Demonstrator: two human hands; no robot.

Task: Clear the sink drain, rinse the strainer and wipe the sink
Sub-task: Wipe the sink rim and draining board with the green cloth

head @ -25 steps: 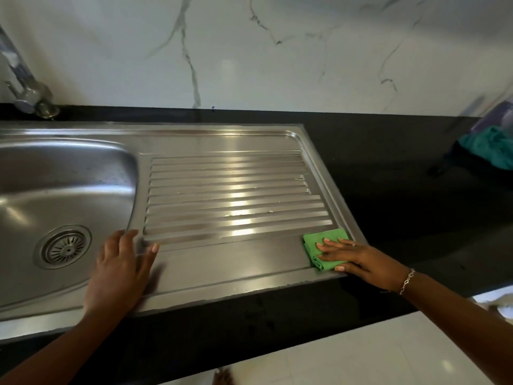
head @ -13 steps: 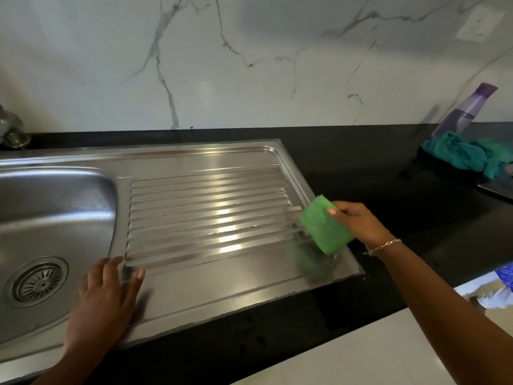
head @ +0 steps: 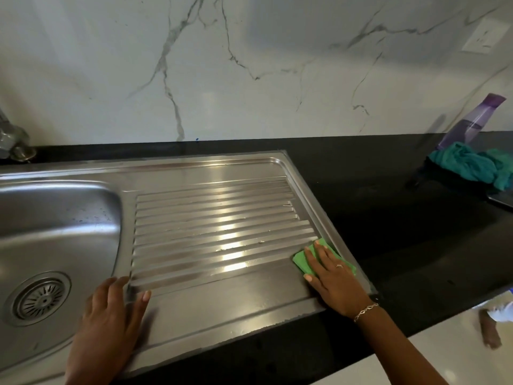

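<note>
Strainer [head: 41, 299] seated in sink [head: 69, 209] drain at left, my left hand [head: 111, 323] flat on the front ledge with fingers relaxed, ribbed drainboard [head: 216, 218], green cloth [head: 300, 260] at its right edge, my right hand [head: 336, 282] pressing it with straight fingers, black counter [head: 388, 218], teal rag [head: 472, 165], purple bottle [head: 472, 122].

Glossy ribbed steel sink [head: 222, 315], polished black counter [head: 388, 218]

I read the view as dim, with soft light. Glare streaks cross the ridged drainboard [head: 230, 240] left of the right hand [head: 336, 282]. The left hand [head: 111, 323] throws a blurred shadow to its right. Beyond the right hand the black counter [head: 388, 218] loses detail. Straight edges bow near the borders.
</note>
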